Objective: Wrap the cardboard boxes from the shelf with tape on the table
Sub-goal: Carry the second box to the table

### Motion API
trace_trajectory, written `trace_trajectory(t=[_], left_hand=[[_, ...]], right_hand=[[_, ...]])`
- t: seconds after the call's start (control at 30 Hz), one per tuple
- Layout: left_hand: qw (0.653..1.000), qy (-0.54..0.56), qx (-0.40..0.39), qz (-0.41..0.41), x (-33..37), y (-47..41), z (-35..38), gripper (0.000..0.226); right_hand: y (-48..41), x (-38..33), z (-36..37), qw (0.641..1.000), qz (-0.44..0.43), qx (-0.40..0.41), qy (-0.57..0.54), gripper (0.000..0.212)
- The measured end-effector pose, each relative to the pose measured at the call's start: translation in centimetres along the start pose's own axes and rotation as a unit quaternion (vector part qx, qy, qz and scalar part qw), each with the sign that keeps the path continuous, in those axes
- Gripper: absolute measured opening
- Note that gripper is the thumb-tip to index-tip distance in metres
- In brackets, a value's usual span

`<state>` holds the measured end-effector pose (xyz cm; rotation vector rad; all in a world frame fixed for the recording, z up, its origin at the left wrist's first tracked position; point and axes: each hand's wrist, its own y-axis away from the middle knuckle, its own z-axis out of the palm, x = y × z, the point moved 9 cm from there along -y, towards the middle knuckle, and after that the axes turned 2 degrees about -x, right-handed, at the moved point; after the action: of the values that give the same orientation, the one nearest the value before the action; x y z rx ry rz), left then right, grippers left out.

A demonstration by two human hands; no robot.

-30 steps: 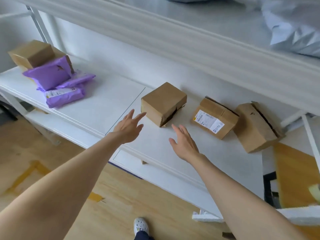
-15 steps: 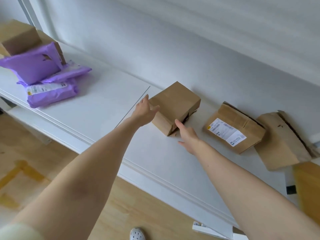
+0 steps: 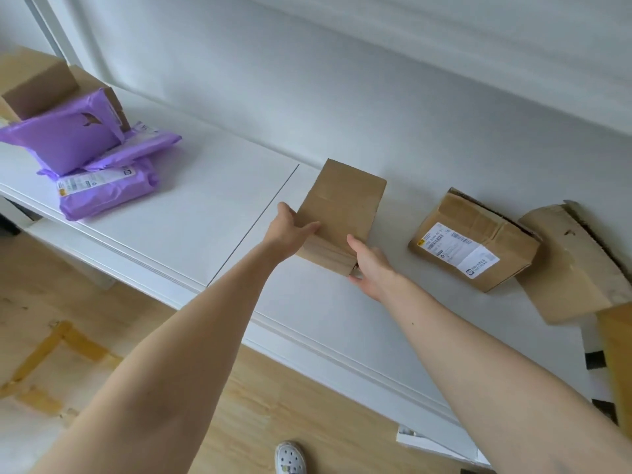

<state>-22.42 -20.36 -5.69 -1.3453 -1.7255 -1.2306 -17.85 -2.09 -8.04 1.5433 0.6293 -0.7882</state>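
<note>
Plain brown cardboard box (image 3: 343, 203), faint creases across its upper face

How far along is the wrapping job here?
Done: nothing visible; no tape roll or table is in view. In hand: left hand and right hand grip the plain box at the shelf. Left: carrying it off, taping it, then the labelled box and open-flapped box.

White shelf (image 3: 191, 213): purple mailers (image 3: 68, 138) and carton (image 3: 34, 83) far left, plain box (image 3: 342, 206) middle, labelled box (image 3: 475, 241), torn box (image 3: 574, 268) right.
</note>
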Motion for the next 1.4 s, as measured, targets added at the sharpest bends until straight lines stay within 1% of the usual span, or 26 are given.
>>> trace_trajectory(t=[0.13,0.2,0.27,0.37,0.53,0.67,0.8,0.87,0.93,1.07,1.13,1.2,1.33,1.4], left_hand=[[1.000,0.019,-0.015,-0.004,-0.5,2.2,-0.2,0.053],[1.000,0.027,-0.014,0.001,-0.2,3.8,-0.5,0.050],[0.999,0.031,-0.013,0.004,0.3,5.9,-0.9,0.048],[0.999,0.032,-0.019,0.010,1.0,9.6,-1.2,0.047],[0.998,0.034,-0.042,0.016,1.9,16.6,-0.5,0.050],[0.996,0.043,-0.073,0.022,2.1,22.4,1.2,0.054],[0.994,0.038,-0.103,0.020,1.6,28.0,3.1,0.055],[0.991,0.035,-0.125,0.016,1.1,30.5,4.5,0.054],[0.989,0.023,-0.144,0.004,0.3,32.7,6.1,0.056],[0.981,0.005,-0.192,-0.009,-0.8,37.0,9.9,0.063],[0.976,-0.012,-0.217,-0.007,-1.0,39.2,12.0,0.065],[0.970,-0.030,-0.242,-0.005,-1.2,41.4,14.4,0.065],[0.957,-0.092,-0.274,0.001,-0.9,45.5,19.6,0.060],[0.951,-0.104,-0.292,0.004,-0.6,47.5,22.6,0.053]], right_hand=[[1.9,0.7,-0.2,1.000,-0.001,-0.003,0.016,0.040],[3.7,1.3,-0.4,1.000,-0.001,-0.001,0.028,0.034],[5.8,1.7,-1.0,0.999,-0.008,0.014,0.036,0.034],[9.0,2.3,-1.8,0.999,-0.034,0.017,0.030,0.048],[14.8,4.4,-4.4,0.997,-0.070,0.026,0.006,0.050],[19.4,7.6,-6.8,0.998,-0.058,0.021,-0.023,0.053],[24.5,11.4,-9.2,0.998,-0.046,-0.004,-0.039,0.068],[26.7,13.2,-10.8,0.998,-0.047,-0.003,-0.036,0.074],[28.8,15.1,-12.4,0.998,-0.044,0.002,-0.036,0.073],[32.5,18.4,-16.7,0.996,-0.047,0.034,-0.063,0.053],[34.3,20.1,-19.2,0.995,-0.049,0.054,-0.069,0.049],[36.2,21.9,-21.8,0.994,-0.044,0.070,-0.067,0.050],[39.9,25.3,-27.2,0.992,-0.038,0.090,-0.083,0.065],[41.7,26.4,-30.4,0.990,-0.044,0.104,-0.086,0.058]])
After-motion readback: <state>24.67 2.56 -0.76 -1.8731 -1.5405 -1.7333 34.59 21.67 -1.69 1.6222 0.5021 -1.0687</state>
